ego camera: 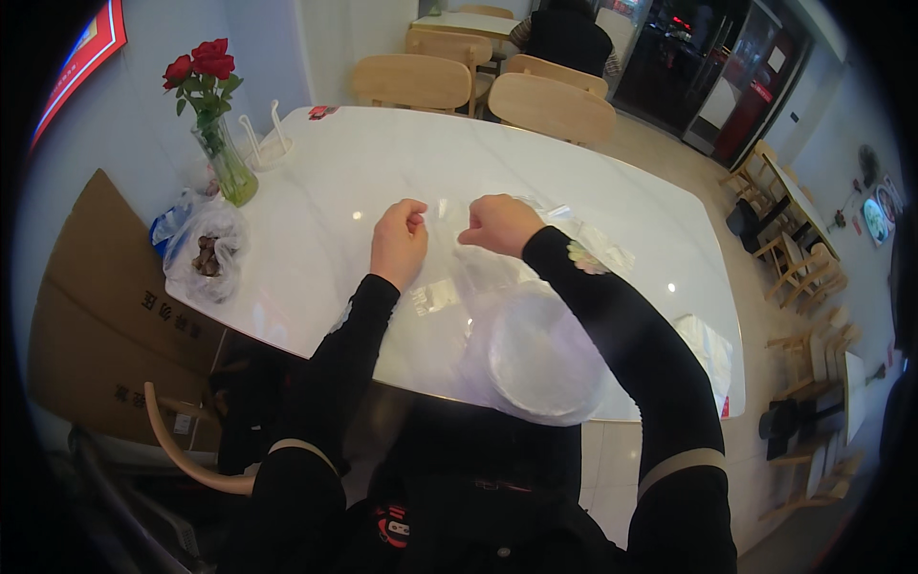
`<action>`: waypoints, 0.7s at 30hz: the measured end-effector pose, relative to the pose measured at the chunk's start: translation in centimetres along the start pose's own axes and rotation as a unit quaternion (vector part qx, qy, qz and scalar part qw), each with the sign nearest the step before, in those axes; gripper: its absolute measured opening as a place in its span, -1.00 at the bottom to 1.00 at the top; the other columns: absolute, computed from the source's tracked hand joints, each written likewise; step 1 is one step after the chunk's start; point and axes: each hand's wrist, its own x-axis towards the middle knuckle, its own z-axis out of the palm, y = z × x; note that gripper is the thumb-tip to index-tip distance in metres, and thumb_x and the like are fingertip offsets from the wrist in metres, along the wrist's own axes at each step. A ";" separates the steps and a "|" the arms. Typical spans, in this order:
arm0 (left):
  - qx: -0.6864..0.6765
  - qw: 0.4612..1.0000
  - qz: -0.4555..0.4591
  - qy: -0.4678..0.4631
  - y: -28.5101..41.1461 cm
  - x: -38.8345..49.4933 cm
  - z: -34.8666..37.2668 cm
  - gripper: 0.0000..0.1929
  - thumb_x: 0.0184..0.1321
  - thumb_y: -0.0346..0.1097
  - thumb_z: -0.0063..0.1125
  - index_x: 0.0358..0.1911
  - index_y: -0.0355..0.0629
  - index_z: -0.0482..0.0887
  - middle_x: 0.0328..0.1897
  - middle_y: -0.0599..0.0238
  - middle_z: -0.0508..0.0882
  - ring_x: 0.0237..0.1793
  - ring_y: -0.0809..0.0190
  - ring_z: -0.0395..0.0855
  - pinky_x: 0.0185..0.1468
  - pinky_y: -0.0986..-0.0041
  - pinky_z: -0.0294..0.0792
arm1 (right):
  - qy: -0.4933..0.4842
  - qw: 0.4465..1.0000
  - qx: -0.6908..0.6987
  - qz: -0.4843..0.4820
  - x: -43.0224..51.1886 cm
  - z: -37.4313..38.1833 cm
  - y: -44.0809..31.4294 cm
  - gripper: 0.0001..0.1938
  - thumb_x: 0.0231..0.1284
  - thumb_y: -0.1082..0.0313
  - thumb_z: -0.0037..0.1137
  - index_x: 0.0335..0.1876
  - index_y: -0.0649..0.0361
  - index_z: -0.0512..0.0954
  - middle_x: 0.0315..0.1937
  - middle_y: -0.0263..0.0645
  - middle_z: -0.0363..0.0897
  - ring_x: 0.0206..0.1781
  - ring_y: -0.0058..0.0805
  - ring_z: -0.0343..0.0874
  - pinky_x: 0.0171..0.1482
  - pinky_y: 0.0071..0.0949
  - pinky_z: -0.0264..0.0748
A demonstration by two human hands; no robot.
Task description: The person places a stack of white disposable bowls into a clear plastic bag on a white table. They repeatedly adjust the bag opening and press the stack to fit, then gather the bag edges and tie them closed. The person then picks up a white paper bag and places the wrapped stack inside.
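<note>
Over the middle of the white marble-look table (337, 179), my left hand (400, 240) has its fingers curled; whether thin film is between them I cannot tell. Close to its right, my right hand (498, 224) bends down with thumb and fingertips together at clear plastic film (448, 215); its exact grip is unclear. Below the hands lies a small clear packet (436, 296) with writing. A round, whitish stack in thin plastic wrapping (549, 359) rests at the near table edge, below my right forearm. More crumpled clear plastic (602, 244) lies beyond that forearm.
A glass vase (235, 176) with red roses, a white rack (271, 151) and a plastic bag with brown contents (208, 255) stand at the left. A white packet (706, 351) lies at the right. Wooden chairs (552, 107) line the far side; a person (566, 39) sits beyond.
</note>
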 end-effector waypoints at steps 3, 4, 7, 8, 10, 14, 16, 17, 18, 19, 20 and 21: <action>0.027 0.999 0.026 -0.015 -0.7 -0.3 0.3 -0.74 0.05 -0.55 0.11 -0.13 -0.24 0.61 -0.26 0.11 0.62 -0.26 0.07 0.63 -0.14 0.31 0.50 | -0.033 0.995 -0.093 0.017 2.3 3.1 -0.5 -0.66 0.00 0.06 0.21 -0.41 0.25 0.64 -0.41 -0.01 0.67 -0.26 -0.02 0.68 -0.14 -0.20 0.60; 0.028 0.999 0.037 -0.015 -0.7 -0.3 0.2 -0.72 0.03 -0.55 0.12 -0.13 -0.24 0.60 -0.23 0.10 0.61 -0.23 0.05 0.63 -0.11 0.29 0.50 | -0.034 0.991 -0.129 0.009 2.8 3.9 -0.7 -0.67 0.00 0.07 0.19 -0.40 0.26 0.65 -0.40 0.02 0.67 -0.25 0.00 0.68 -0.13 -0.18 0.61; 0.061 0.993 0.098 -0.014 -0.2 -0.3 0.2 -0.62 -0.07 -0.54 0.16 -0.08 -0.21 0.61 -0.09 0.02 0.58 -0.03 -0.06 0.57 0.05 0.22 0.45 | 0.017 0.980 -0.196 -0.039 2.8 5.0 -0.7 -0.79 0.00 0.25 0.12 -0.44 0.24 0.66 -0.40 0.02 0.67 -0.29 -0.02 0.70 -0.23 -0.08 0.60; 0.061 0.993 0.101 -0.022 0.1 -0.4 0.3 -0.57 -0.09 -0.53 0.18 -0.03 -0.18 0.61 -0.02 0.01 0.56 0.04 -0.08 0.53 0.12 0.18 0.40 | 0.020 0.977 -0.200 -0.067 2.6 4.8 -0.7 -0.85 0.02 0.31 0.10 -0.43 0.19 0.66 -0.38 -0.04 0.69 -0.29 -0.10 0.71 -0.25 -0.10 0.58; 0.083 0.988 0.129 -0.011 0.5 -0.6 0.4 -0.55 -0.12 -0.50 0.21 -0.03 -0.14 0.64 0.10 0.01 0.53 0.14 -0.09 0.47 0.22 0.10 0.30 | 0.007 0.993 -0.112 -0.039 2.3 3.9 -0.6 -0.86 0.01 0.31 0.09 -0.39 0.15 0.64 -0.39 -0.08 0.68 -0.25 -0.06 0.68 -0.20 -0.10 0.57; 0.127 0.975 0.183 0.009 0.6 -0.6 0.4 -0.74 -0.11 -0.41 0.30 -0.26 -0.10 0.71 0.19 0.08 0.55 0.14 -0.06 0.49 0.20 0.10 0.30 | -0.021 0.985 0.072 -0.158 1.0 0.4 -0.2 -0.91 0.07 0.39 0.07 -0.37 0.22 0.55 -0.47 -0.06 0.57 -0.36 -0.03 0.56 -0.27 -0.16 0.46; 0.068 0.985 0.156 -0.015 0.6 -0.5 0.5 -0.83 -0.08 -0.38 0.33 -0.35 -0.10 0.71 0.11 0.17 0.61 0.13 -0.02 0.51 0.19 0.11 0.30 | -0.010 0.985 0.073 -0.157 -0.1 -1.0 -0.3 -0.91 0.09 0.39 0.09 -0.36 0.23 0.55 -0.47 -0.09 0.57 -0.37 -0.10 0.56 -0.27 -0.23 0.47; 0.037 0.990 0.131 -0.032 0.7 -0.5 0.5 -0.87 -0.07 -0.37 0.35 -0.40 -0.10 0.71 0.07 0.22 0.63 0.12 0.01 0.52 0.18 0.12 0.29 | -0.010 0.990 0.052 -0.130 -0.6 -1.5 -0.3 -0.90 0.11 0.39 0.10 -0.34 0.24 0.56 -0.45 -0.10 0.58 -0.36 -0.14 0.57 -0.26 -0.27 0.49; 0.010 0.992 0.117 -0.047 0.8 -0.5 0.6 -0.87 -0.01 -0.29 0.36 -0.41 -0.09 0.70 -0.03 0.33 0.68 0.09 0.07 0.53 0.20 0.12 0.26 | -0.009 0.993 0.074 -0.086 -1.1 -1.9 -0.4 -0.91 0.11 0.42 0.12 -0.31 0.23 0.58 -0.40 -0.13 0.61 -0.33 -0.24 0.60 -0.22 -0.35 0.52; 0.023 0.990 0.124 -0.055 0.9 -0.5 0.7 -0.87 -0.01 -0.28 0.35 -0.41 -0.09 0.70 -0.04 0.33 0.68 0.09 0.08 0.53 0.20 0.13 0.25 | -0.006 0.990 0.105 -0.091 -1.6 -2.1 -0.5 -0.92 0.10 0.42 0.13 -0.31 0.22 0.59 -0.39 -0.14 0.61 -0.33 -0.26 0.60 -0.21 -0.36 0.52; 0.035 0.989 0.131 -0.064 1.1 -0.7 0.9 -0.87 0.00 -0.26 0.35 -0.42 -0.10 0.70 -0.04 0.33 0.68 0.08 0.08 0.53 0.21 0.14 0.24 | -0.002 0.988 0.133 -0.078 -2.2 -2.1 -0.6 -0.92 0.10 0.43 0.15 -0.31 0.22 0.59 -0.39 -0.15 0.62 -0.33 -0.27 0.61 -0.21 -0.38 0.53; 0.045 0.987 0.138 -0.073 1.2 -1.0 1.0 -0.87 0.01 -0.25 0.34 -0.42 -0.10 0.69 -0.05 0.33 0.68 0.08 0.09 0.54 0.22 0.16 0.23 | 0.006 0.984 0.163 -0.066 -2.6 -2.1 -0.7 -0.92 0.09 0.44 0.16 -0.31 0.22 0.60 -0.38 -0.15 0.63 -0.33 -0.29 0.61 -0.20 -0.39 0.53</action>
